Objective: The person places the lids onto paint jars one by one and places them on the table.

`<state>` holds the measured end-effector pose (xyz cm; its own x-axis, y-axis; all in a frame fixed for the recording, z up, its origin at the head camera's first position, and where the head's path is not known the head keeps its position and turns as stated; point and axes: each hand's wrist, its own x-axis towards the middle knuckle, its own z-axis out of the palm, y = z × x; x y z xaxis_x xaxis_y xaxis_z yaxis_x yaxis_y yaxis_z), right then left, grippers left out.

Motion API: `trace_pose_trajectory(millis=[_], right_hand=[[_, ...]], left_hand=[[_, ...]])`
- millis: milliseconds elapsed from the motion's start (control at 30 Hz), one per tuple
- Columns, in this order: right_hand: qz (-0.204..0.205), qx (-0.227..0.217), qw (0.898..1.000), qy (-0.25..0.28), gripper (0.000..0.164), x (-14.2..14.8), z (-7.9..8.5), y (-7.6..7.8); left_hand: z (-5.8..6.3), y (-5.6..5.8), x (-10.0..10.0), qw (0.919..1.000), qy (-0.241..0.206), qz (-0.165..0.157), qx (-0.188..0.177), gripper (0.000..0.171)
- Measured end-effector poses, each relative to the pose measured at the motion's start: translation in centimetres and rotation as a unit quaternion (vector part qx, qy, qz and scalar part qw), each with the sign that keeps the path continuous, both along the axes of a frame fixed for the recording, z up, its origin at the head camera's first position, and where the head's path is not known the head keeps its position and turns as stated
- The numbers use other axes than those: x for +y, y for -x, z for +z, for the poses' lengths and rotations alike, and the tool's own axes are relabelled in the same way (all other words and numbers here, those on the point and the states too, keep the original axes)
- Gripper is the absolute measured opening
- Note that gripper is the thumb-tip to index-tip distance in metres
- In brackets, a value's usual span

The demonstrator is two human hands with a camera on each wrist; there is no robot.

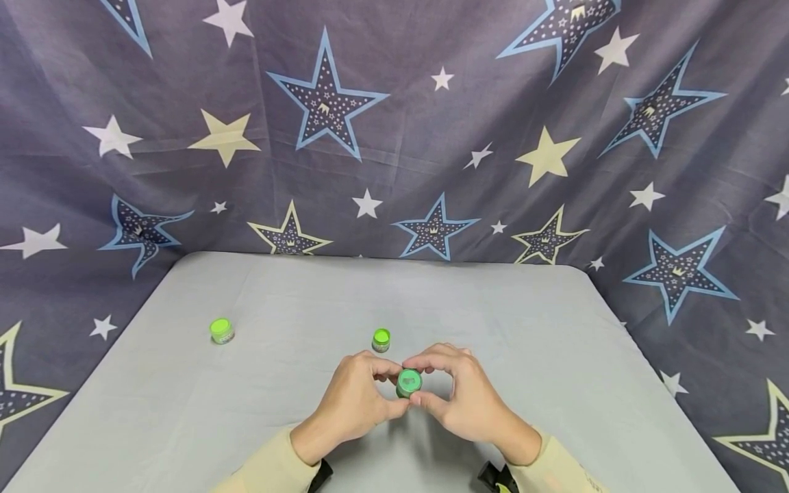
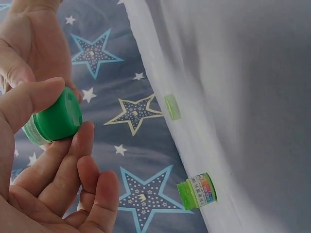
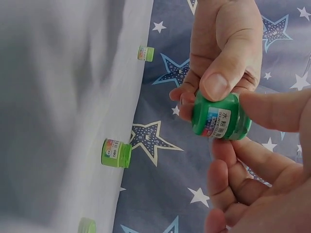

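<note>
My left hand and my right hand meet near the table's front and pinch one small dark-green paint jar between thumbs and fingertips. The jar is held upright, above the cloth. Its printed label shows in the right wrist view. Just beyond my hands stands a lime-green paint jar whose narrower threaded neck seems uncovered. Farther left is another lime-green paint jar with a pale green lid. The left wrist view shows a lime-green piece, perhaps a lid, hidden in the head view.
A pale grey cloth covers the table. Behind it and at both sides hangs a dark star-patterned curtain. Black wrist straps sit at the cuffs of the cream sleeves.
</note>
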<state>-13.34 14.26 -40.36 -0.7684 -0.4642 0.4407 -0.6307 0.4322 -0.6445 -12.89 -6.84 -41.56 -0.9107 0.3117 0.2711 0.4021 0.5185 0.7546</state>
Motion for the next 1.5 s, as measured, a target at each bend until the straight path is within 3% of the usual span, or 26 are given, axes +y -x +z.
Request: trace_pose_trajectory(millis=[333,833,1233,1500], right_hand=[[-0.026,-0.018,0.999,0.006,0.040,-0.09,0.13,0.00],[-0.048,-0.010,0.999,-0.001,0.036,-0.20,-0.24,0.07],[-0.073,-0.014,0.997,0.001,0.040,-0.45,-0.29,-0.13],[-0.086,-0.015,0.996,-0.011,0.044,-0.49,-0.24,-0.25]], left_hand=[[0.09,-0.07,0.07,1.0000,0.000,0.007,-0.002,0.029],[0.04,-0.09,0.25,0.9999,-0.007,0.008,-0.001,0.029],[0.05,-0.21,0.34,0.9998,-0.010,0.013,-0.011,0.030],[-0.01,-0.23,0.31,0.9999,-0.002,0.015,0.007,0.031]])
